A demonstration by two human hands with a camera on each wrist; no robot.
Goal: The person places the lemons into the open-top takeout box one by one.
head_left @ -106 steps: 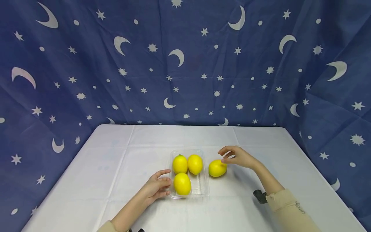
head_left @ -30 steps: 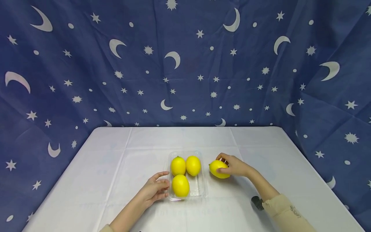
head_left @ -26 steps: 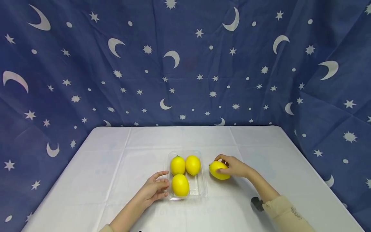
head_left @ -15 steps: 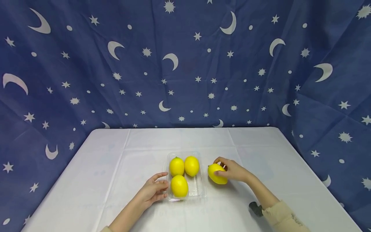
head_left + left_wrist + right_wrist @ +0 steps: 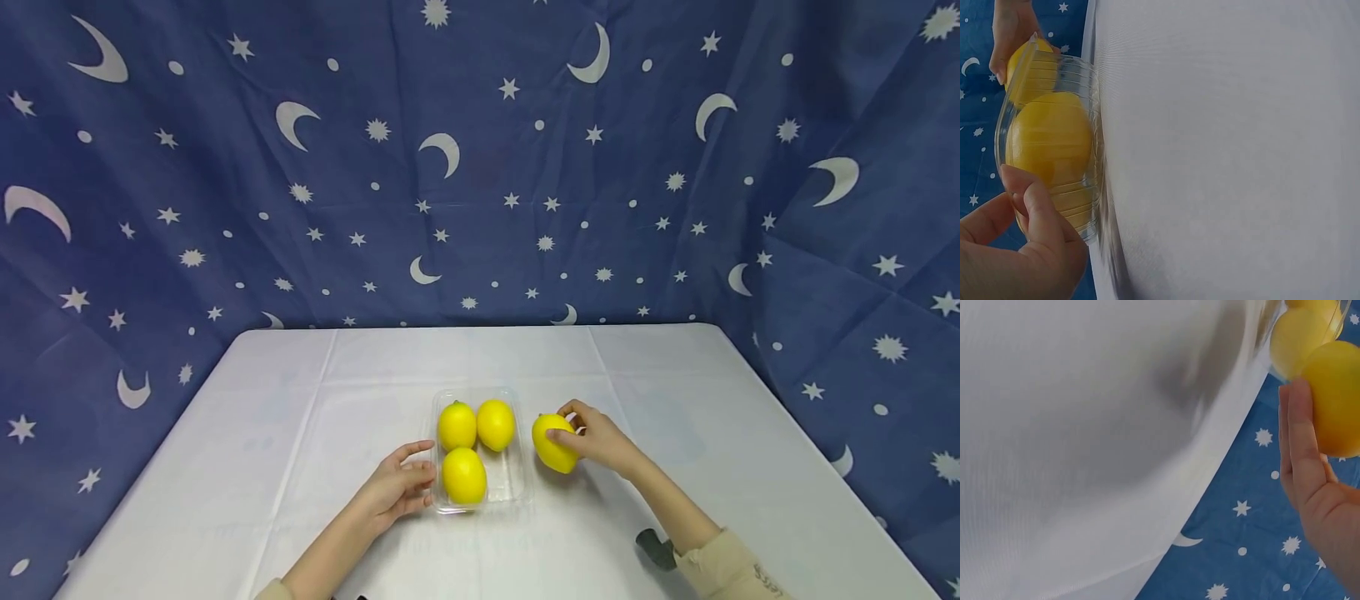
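In the head view, my right hand (image 5: 600,437) grips a yellow lemon (image 5: 553,444), thumb on the near side and fingers behind. The right wrist view shows this lemon (image 5: 1338,400) held off the white tabletop, just right of a clear plastic box (image 5: 513,492). Three more lemons sit inside the box: one at the back left (image 5: 457,426), one at the back right (image 5: 496,425) and one at the front left (image 5: 464,476). My left hand (image 5: 397,486) rests relaxed fingers against the box's left side; in the left wrist view a fingertip (image 5: 1013,178) touches its rim.
A white cloth covers the table (image 5: 360,367). Behind and beside it hangs a blue curtain (image 5: 480,167) with moons and stars. A small black device (image 5: 656,549) sits at my right wrist, by the beige sleeve (image 5: 723,567).
My right hand has come down onto the loose lemon, gripped it, turned its tip toward me, raised it and moved slightly left toward the box. The left hand has stayed at the box.
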